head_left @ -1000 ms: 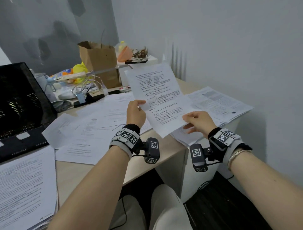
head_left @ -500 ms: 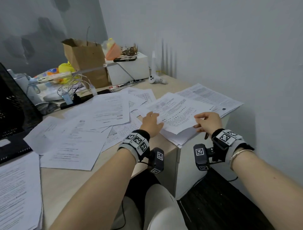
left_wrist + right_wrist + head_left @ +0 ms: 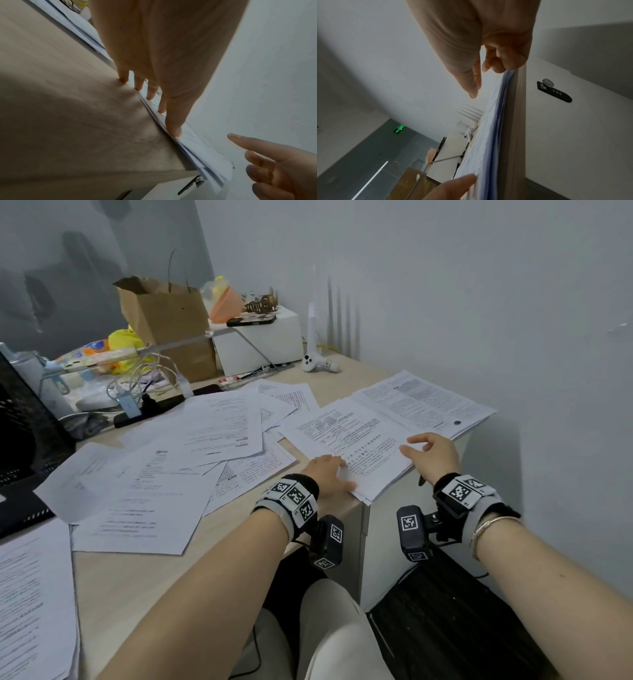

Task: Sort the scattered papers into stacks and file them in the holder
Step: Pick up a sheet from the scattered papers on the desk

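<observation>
Resting flat, hands [image 3: 376, 465] touch stack [image 3: 356, 446].

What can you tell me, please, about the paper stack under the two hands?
The stack is several white printed sheets, loosely aligned, lying flat at the desk's front right corner, its near edges overhanging slightly. The left hand presses flat on its near left edge; the right hand rests at its right edge, fingers curled at the sheets' edges. More papers lie beside it.

Wrists: grey bands [image 3: 291, 501] with black-and-white square markers.
Cameras: black modules [image 3: 412, 532] under each wrist.
Right wrist: thin bracelet [image 3: 488, 525].
Legs: cream trousers [image 3: 329, 635].
</observation>
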Demonstrator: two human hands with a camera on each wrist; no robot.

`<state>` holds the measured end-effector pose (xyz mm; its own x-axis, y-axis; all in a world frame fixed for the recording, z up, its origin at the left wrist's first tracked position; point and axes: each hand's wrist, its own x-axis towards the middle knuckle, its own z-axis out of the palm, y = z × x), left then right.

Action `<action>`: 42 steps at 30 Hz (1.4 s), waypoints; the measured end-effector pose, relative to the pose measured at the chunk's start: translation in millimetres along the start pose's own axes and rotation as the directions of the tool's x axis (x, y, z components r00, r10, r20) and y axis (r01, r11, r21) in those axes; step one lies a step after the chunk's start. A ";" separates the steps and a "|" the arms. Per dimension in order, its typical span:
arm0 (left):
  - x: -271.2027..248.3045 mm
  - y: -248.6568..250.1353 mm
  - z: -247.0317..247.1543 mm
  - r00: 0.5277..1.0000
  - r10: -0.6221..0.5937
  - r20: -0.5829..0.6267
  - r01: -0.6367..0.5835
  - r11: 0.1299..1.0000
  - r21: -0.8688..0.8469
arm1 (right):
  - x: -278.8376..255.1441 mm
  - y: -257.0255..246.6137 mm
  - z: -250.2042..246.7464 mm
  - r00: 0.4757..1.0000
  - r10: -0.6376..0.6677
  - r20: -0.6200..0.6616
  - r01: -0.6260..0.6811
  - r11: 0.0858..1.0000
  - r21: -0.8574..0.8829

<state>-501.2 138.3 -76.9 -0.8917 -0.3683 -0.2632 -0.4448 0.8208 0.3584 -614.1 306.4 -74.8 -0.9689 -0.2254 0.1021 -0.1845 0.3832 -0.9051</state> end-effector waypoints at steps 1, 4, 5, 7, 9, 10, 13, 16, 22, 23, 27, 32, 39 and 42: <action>-2.0 -1.0 -1.8 1.000 0.006 -0.004 -0.006 1.000 -0.006 | -2.2 -3.2 2.2 1.000 -0.008 0.012 0.008 1.000 0.001; -12.0 -7.8 -13.1 0.999 0.014 -0.034 -0.017 0.998 -0.066 | -6.4 -15.6 11.9 0.998 -0.049 0.049 0.049 0.999 -0.004; -16.2 -11.9 -18.2 0.998 0.012 -0.055 -0.017 0.995 -0.094 | -7.3 -21.6 15.6 0.996 -0.069 0.058 0.069 0.998 0.008; -24.4 -21.8 -29.6 0.996 -0.003 -0.090 -0.009 0.992 -0.130 | -8.9 -36.1 24.6 0.992 -0.099 0.081 0.095 0.994 0.047; -33.1 -33.4 -40.8 0.994 -0.031 -0.106 0.016 0.990 -0.137 | -12.0 -51.8 36.8 0.987 -0.103 0.123 0.093 0.992 0.086; -37.5 -40.4 -46.1 0.993 -0.044 -0.111 0.029 0.991 -0.133 | -14.1 -59.6 44.2 0.983 -0.105 0.149 0.090 0.990 0.104; -50.3 -66.3 -58.3 0.989 -0.084 -0.125 0.070 0.991 -0.115 | -22.4 -81.3 68.3 0.965 -0.139 0.223 0.112 0.986 0.127; -63.3 -99.5 -67.1 0.981 -0.143 -0.135 0.127 0.985 -0.120 | -31.7 -98.8 94.8 0.933 -0.159 0.322 0.140 0.987 0.079; -87.7 -163.3 -80.5 0.945 -0.277 -0.174 0.246 0.952 -0.183 | -50.7 -123.4 152.3 0.838 -0.105 0.535 0.168 0.983 -0.070; -91.5 -173.9 -81.7 0.935 -0.308 -0.177 0.274 0.942 -0.192 | -53.5 -126.5 161.4 0.818 -0.093 0.568 0.172 0.981 -0.088; -103.3 -212.2 -84.7 0.887 -0.426 -0.179 0.386 0.896 -0.221 | -57.9 -137.1 192.5 0.775 -0.072 0.628 0.212 0.965 -0.151; -99.4 -234.8 -86.6 0.856 -0.485 -0.179 0.439 0.865 -0.241 | -51.6 -140.7 221.3 0.771 0.004 0.637 0.152 0.970 -0.190; -76.5 -238.8 -84.5 0.841 -0.522 -0.140 0.502 0.850 -0.158 | -34.2 -130.7 241.6 0.766 0.134 0.629 -0.058 0.988 -0.140; -73.0 -241.3 -81.8 0.833 -0.533 -0.151 0.517 0.846 -0.132 | -31.3 -132.4 246.6 0.725 0.166 0.668 -0.194 0.980 -0.032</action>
<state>-335.6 -68.6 -70.8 -0.5184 -0.8097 -0.2751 -0.8482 0.4461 0.2855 -518.7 41.8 -60.0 -0.6230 -0.6987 -0.3517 0.0017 0.4484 -0.8938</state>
